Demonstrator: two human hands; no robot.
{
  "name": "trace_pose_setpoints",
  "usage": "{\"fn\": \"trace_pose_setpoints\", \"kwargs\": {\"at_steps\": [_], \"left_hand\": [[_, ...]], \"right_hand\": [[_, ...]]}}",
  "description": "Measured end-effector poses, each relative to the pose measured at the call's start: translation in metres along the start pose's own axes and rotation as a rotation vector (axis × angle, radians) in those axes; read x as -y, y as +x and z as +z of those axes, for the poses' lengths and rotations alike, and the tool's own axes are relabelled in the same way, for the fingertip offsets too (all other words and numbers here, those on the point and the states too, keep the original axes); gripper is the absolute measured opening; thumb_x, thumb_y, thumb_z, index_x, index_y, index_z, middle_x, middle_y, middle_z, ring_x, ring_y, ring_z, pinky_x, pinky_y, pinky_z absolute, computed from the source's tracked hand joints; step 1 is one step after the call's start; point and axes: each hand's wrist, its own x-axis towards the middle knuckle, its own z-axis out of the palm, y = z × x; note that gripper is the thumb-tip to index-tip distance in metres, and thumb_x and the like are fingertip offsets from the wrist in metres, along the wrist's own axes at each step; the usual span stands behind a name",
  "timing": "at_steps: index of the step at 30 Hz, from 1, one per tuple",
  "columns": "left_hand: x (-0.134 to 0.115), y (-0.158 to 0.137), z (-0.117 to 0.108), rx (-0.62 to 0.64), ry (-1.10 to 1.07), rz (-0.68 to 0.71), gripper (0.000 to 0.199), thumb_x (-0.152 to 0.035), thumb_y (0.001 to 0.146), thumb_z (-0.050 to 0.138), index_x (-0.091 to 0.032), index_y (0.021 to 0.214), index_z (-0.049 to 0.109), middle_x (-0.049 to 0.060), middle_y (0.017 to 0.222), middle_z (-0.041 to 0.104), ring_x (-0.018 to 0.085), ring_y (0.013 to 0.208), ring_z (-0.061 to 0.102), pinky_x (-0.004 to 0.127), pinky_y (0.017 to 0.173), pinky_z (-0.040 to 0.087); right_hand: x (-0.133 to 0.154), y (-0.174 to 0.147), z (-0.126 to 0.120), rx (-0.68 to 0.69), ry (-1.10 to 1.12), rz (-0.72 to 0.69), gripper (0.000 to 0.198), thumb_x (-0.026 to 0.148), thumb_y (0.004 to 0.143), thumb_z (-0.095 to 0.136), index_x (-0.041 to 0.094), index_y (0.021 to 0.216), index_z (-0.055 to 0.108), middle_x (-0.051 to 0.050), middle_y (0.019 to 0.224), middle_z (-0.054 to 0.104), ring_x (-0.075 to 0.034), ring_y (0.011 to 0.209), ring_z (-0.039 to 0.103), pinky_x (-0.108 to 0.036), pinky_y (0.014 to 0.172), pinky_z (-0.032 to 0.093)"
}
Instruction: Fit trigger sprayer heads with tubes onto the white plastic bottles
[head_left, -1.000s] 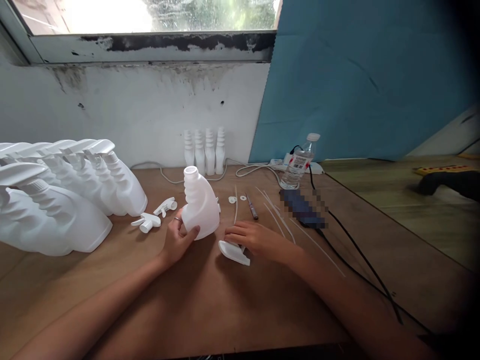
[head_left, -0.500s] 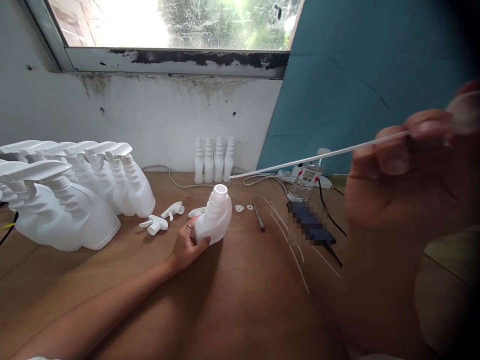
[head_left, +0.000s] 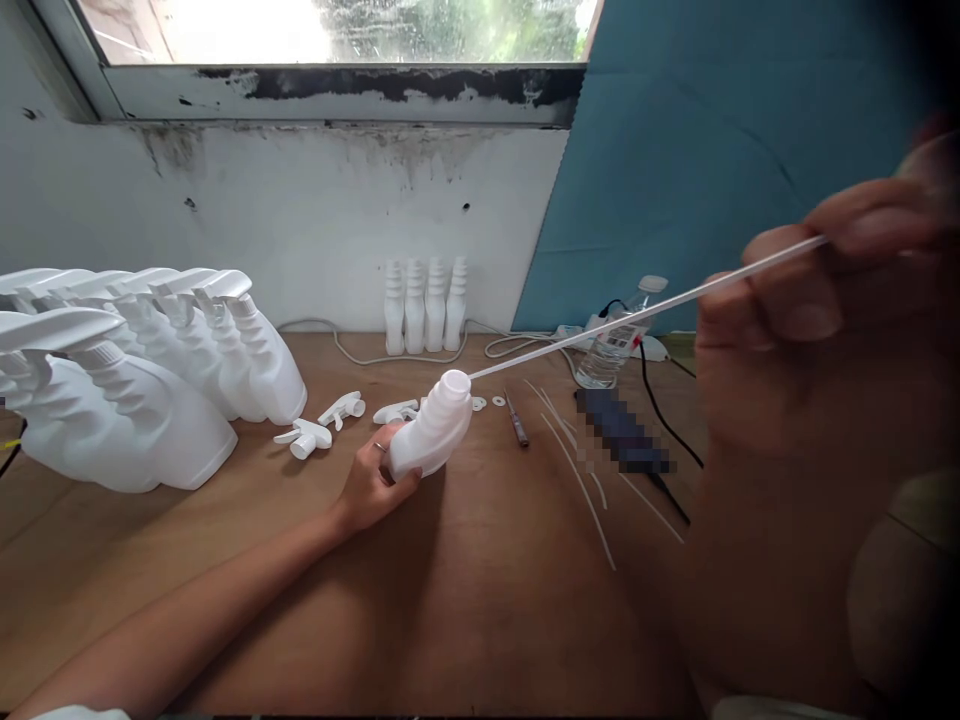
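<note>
My left hand [head_left: 379, 480] is wrapped round the lower part of a white plastic bottle [head_left: 431, 435] with a ribbed neck, open at the top and tilted to the right. Raised close to the camera at the right, my right hand [head_left: 817, 290] pinches a thin white tube [head_left: 645, 312]. The tube slants down to the left, its far end at the bottle's mouth; whether it touches the rim I cannot tell. White trigger spray heads [head_left: 311, 438] lie left of the bottle. Right of it are small white rings [head_left: 498, 401] and a thin brown-handled tool [head_left: 518, 428].
White spray bottles with heads fitted [head_left: 150, 400] crowd the left side. Several narrow white bottles [head_left: 415, 310] stand against the wall. More thin tubes [head_left: 581, 465], a blurred-out dark object [head_left: 622, 430], a clear water bottle [head_left: 611, 345] and cables [head_left: 360, 358] lie to the right and back.
The bottle in my left hand has tipped to the right, towards the tube. The tube's far end has come down to the bottle's mouth. The camera view has shifted slightly.
</note>
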Motion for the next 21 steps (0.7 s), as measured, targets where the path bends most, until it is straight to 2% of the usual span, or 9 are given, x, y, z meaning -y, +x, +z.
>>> {"fn": "trace_pose_setpoints", "kwargs": {"at_steps": [2,4,7,9,12,15,17,19,21], "left_hand": [[-0.002,0.0,0.0,0.008,-0.003,0.048,0.044,-0.034,0.081,0.064,-0.015,0.121,0.057,0.013,0.118,0.065,0.026,0.106,0.063,0.035,0.091,0.052],[-0.003,-0.001,0.0,0.026,-0.016,0.073,0.044,-0.033,0.082,0.064,-0.015,0.121,0.057,0.013,0.12,0.064,0.026,0.108,0.063,0.036,0.092,0.052],[-0.003,-0.002,0.001,0.063,-0.037,0.09,0.044,-0.033,0.082,0.064,-0.015,0.122,0.057,0.013,0.121,0.065,0.027,0.109,0.062,0.036,0.092,0.053],[-0.003,-0.003,0.001,0.081,-0.063,0.08,0.044,-0.034,0.082,0.064,-0.014,0.122,0.057,0.013,0.118,0.065,0.026,0.106,0.063,0.034,0.089,0.054],[-0.004,-0.004,0.002,0.109,-0.132,0.012,0.045,-0.037,0.083,0.065,-0.014,0.121,0.056,0.012,0.11,0.066,0.024,0.096,0.064,0.032,0.079,0.056],[-0.004,-0.006,0.003,0.143,-0.18,-0.035,0.044,-0.039,0.084,0.064,-0.013,0.119,0.056,0.009,0.099,0.066,0.023,0.087,0.065,0.031,0.071,0.056],[-0.005,-0.005,0.002,0.161,-0.169,-0.015,0.046,-0.041,0.085,0.063,-0.016,0.122,0.054,0.007,0.098,0.065,0.023,0.086,0.065,0.032,0.071,0.056],[-0.009,0.002,-0.002,0.094,-0.165,0.047,0.053,-0.044,0.085,0.063,-0.022,0.13,0.047,0.008,0.11,0.063,0.025,0.095,0.064,0.036,0.078,0.057],[-0.019,0.014,-0.009,-0.057,-0.188,0.158,0.056,-0.047,0.087,0.06,-0.027,0.136,0.041,0.009,0.125,0.055,0.027,0.107,0.06,0.04,0.086,0.054]], "right_hand": [[0.0,0.003,0.012,-0.074,0.17,0.063,0.029,0.034,0.101,0.045,0.036,0.098,0.073,0.004,0.096,0.064,-0.007,0.053,0.04,-0.032,0.052,0.028],[-0.005,0.003,0.024,-0.086,0.272,0.156,0.012,0.035,0.089,0.066,0.032,0.098,0.073,0.003,0.086,0.066,-0.008,0.052,0.046,-0.03,0.051,0.032],[-0.022,-0.003,0.042,-0.018,0.293,0.187,0.015,0.028,0.074,0.079,0.022,0.085,0.072,-0.002,0.085,0.07,-0.013,0.063,0.059,-0.029,0.051,0.042],[-0.038,-0.01,0.055,0.077,0.292,0.192,0.013,0.02,0.073,0.078,0.02,0.081,0.068,-0.005,0.095,0.071,-0.015,0.076,0.064,-0.03,0.063,0.051],[-0.061,-0.021,0.075,0.214,0.327,0.287,0.025,0.027,0.077,0.076,0.021,0.095,0.06,-0.006,0.109,0.069,-0.019,0.091,0.067,-0.033,0.072,0.056],[-0.08,-0.033,0.09,0.327,0.388,0.405,0.035,0.039,0.078,0.075,0.023,0.099,0.051,-0.006,0.104,0.07,-0.022,0.09,0.069,-0.035,0.071,0.057],[-0.089,-0.039,0.097,0.341,0.45,0.455,0.036,0.042,0.08,0.073,0.023,0.097,0.047,-0.006,0.098,0.071,-0.021,0.083,0.07,-0.035,0.068,0.056],[-0.095,-0.044,0.102,0.313,0.496,0.474,0.036,0.042,0.082,0.071,0.023,0.096,0.044,-0.005,0.091,0.07,-0.019,0.077,0.068,-0.033,0.065,0.055],[-0.098,-0.045,0.105,0.283,0.497,0.468,0.038,0.041,0.081,0.073,0.023,0.097,0.042,-0.002,0.085,0.067,-0.017,0.073,0.066,-0.031,0.063,0.053]]}}
